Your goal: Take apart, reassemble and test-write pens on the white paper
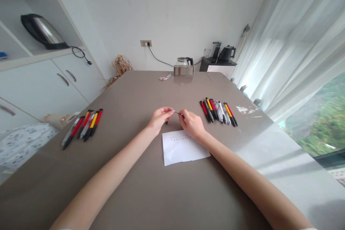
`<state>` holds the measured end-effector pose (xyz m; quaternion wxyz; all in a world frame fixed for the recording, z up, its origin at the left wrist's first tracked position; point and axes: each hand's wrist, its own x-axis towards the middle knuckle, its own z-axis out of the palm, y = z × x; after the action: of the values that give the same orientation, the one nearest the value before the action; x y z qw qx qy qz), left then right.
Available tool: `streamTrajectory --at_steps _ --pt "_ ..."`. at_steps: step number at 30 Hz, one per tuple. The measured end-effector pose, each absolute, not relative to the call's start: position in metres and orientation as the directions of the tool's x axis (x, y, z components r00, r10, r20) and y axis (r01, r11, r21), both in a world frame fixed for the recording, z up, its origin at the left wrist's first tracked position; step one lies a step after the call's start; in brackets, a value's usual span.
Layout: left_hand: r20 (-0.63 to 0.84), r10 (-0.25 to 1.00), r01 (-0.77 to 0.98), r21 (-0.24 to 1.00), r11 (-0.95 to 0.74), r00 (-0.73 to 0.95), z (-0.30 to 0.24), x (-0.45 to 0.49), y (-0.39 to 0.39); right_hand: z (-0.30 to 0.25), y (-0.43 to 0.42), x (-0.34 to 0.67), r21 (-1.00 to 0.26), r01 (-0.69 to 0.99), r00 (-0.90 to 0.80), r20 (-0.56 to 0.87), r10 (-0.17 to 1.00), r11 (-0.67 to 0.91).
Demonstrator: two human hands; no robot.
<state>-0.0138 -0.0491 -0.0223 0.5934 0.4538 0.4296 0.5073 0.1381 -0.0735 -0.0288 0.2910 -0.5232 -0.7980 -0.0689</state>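
Note:
Above the middle of the table, my left hand [161, 119] is closed, its thumb and fingertips pinched at one end of a thin dark rod [177, 113] that looks like a pen refill. My right hand [192, 124] grips the other end of it, where a darker piece shows at the fingers. A short black tip [166, 122], apparently of a pen part, sticks out below my left hand; the rest is hidden. Under my right hand and wrist lies a white sheet of paper [183, 151] with faint handwriting along its top.
On the right, several red, yellow and clear pens [218, 111] lie in a row. Another group of pens [83, 124] is on the left. A glass kettle [183, 61] and a small red-and-white item [165, 77] sit at the far edge. Curtains [285, 39] hang at right.

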Motion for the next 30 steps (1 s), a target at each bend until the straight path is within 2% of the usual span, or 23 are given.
streamTrajectory --at_steps 7,10,14,20,25,30 --pt "0.012 0.998 -0.216 0.976 0.0 0.056 -0.024 -0.028 -0.04 -0.03 -0.071 0.141 -0.201 0.888 -0.259 0.524 0.811 0.413" --pt "0.052 0.999 -0.097 0.994 -0.051 0.003 -0.024 -0.036 -0.035 -0.03 -0.07 0.142 -0.215 0.891 -0.238 0.526 0.816 0.399" --pt "0.129 0.991 0.152 0.98 -0.125 -0.019 -0.028 -0.039 -0.032 -0.029 -0.071 0.144 -0.237 0.896 -0.206 0.527 0.825 0.375" --pt "0.283 0.957 0.425 0.861 -0.281 0.059 -0.029 -0.031 -0.04 -0.029 -0.07 0.143 -0.242 0.912 -0.172 0.51 0.843 0.332" --pt "0.333 0.934 0.653 0.68 -0.332 0.128 -0.031 -0.026 -0.045 -0.03 -0.07 0.143 -0.221 0.92 -0.172 0.511 0.842 0.323" --pt "0.376 0.911 0.747 0.554 -0.369 0.171 -0.034 -0.025 -0.046 -0.031 -0.069 0.143 -0.214 0.926 -0.166 0.511 0.843 0.311"
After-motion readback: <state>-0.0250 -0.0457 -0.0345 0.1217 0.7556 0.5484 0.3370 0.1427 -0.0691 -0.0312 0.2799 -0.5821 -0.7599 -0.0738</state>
